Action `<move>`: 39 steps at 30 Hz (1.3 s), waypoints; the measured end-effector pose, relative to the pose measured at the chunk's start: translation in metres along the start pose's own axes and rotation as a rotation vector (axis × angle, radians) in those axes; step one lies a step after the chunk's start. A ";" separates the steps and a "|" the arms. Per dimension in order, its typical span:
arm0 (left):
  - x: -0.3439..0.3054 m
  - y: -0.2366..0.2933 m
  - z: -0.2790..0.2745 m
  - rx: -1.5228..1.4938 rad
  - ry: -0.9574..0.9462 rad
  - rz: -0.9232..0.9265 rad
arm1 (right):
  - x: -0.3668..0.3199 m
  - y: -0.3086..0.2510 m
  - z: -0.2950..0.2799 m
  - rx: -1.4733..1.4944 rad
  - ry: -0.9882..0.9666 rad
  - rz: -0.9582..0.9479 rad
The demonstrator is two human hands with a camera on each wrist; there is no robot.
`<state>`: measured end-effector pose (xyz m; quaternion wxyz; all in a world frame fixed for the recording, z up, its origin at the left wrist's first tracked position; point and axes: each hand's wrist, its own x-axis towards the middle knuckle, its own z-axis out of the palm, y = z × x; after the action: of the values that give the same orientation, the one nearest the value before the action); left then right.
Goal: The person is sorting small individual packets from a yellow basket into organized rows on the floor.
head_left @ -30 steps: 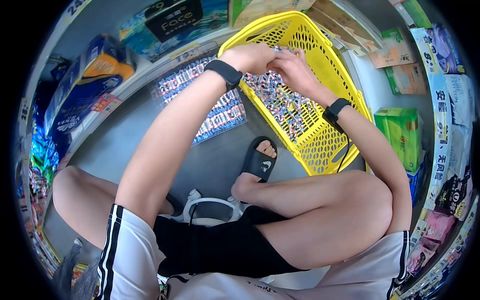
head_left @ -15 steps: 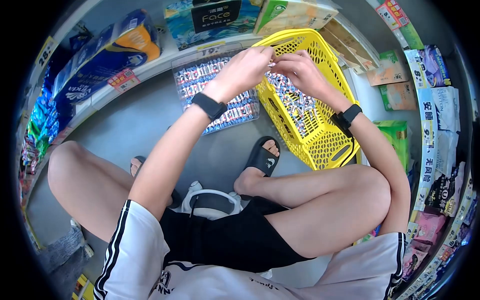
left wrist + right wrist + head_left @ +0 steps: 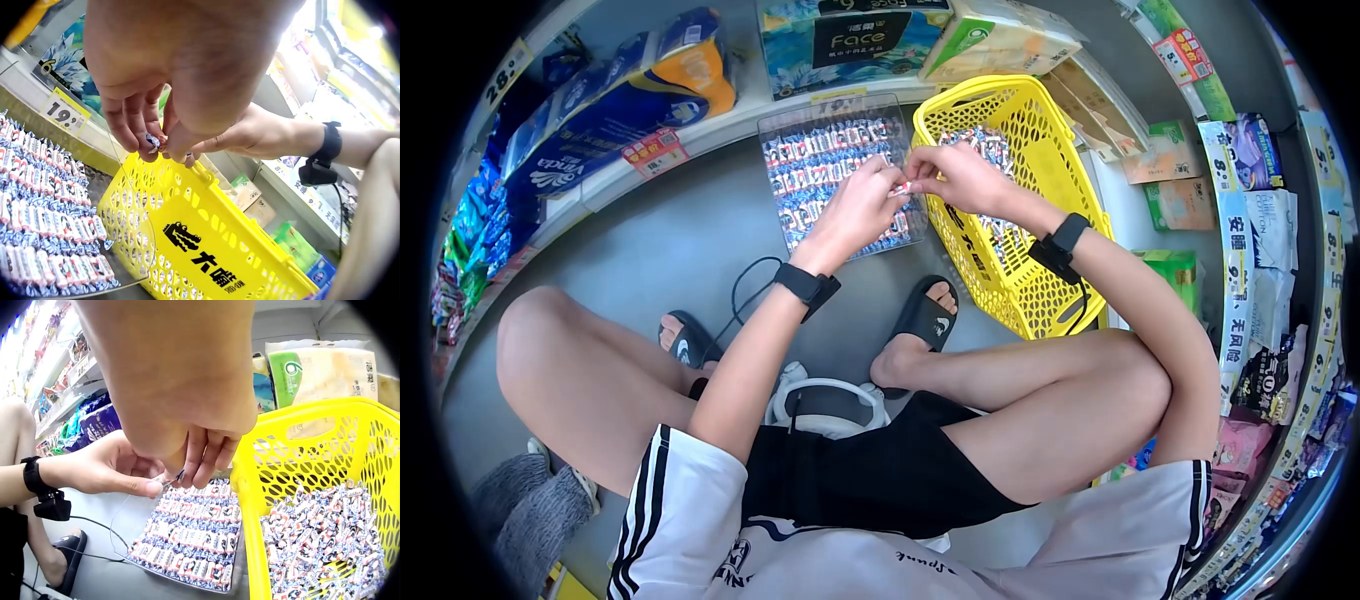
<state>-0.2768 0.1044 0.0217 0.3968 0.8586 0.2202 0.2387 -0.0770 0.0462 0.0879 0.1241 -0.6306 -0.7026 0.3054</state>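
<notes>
A small twist-wrapped candy [image 3: 155,144] is pinched between both hands, seen close in the left wrist view. The left hand [image 3: 865,205] holds one end over the right edge of a clear tray [image 3: 774,120]. From the other side, the right hand [image 3: 968,180] pinches the candy with thumb and fingers, near the basket's left rim. Neat rows of wrapped candies [image 3: 194,537] fill the tray. Inside the yellow basket [image 3: 1040,300], loose candies [image 3: 325,531] of the same look lie in a jumbled heap.
Shelves with tissue packs [image 3: 855,45] stand behind the tray and basket. A blue pack [image 3: 615,110] is at the left, and hanging packets [image 3: 1270,220] line the right. A sandalled foot [image 3: 920,315] is on the floor before the basket; a cable [image 3: 94,528] runs nearby.
Both hands have moved from over the basket leftward and toward the body, to the gap between basket and tray. The candy now shows between their fingertips. The head view has shifted.
</notes>
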 end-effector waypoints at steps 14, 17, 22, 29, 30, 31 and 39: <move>-0.008 -0.017 0.006 -0.146 0.082 -0.140 | 0.026 0.004 0.019 -0.004 -0.010 0.173; -0.006 -0.015 0.003 -0.176 0.065 -0.181 | 0.028 0.007 0.023 -0.003 0.029 0.144; -0.007 -0.019 -0.001 -0.213 -0.044 -0.182 | 0.025 0.003 0.025 -0.147 0.018 -0.084; -0.010 -0.024 0.005 -0.239 -0.141 -0.224 | 0.021 -0.009 0.024 -0.335 -0.028 -0.305; -0.010 -0.025 0.007 -0.237 -0.156 -0.232 | 0.021 -0.007 0.024 -0.334 -0.028 -0.304; -0.010 -0.027 0.009 -0.235 -0.171 -0.241 | 0.020 -0.006 0.025 -0.343 -0.033 -0.304; -0.036 -0.043 0.020 -0.198 0.018 -0.377 | 0.022 -0.011 0.053 -0.245 -0.075 0.090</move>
<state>-0.3019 0.0980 -0.0320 0.5147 0.7569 0.3561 0.1883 -0.1192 0.0524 0.0485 0.0059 -0.6599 -0.7099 0.2460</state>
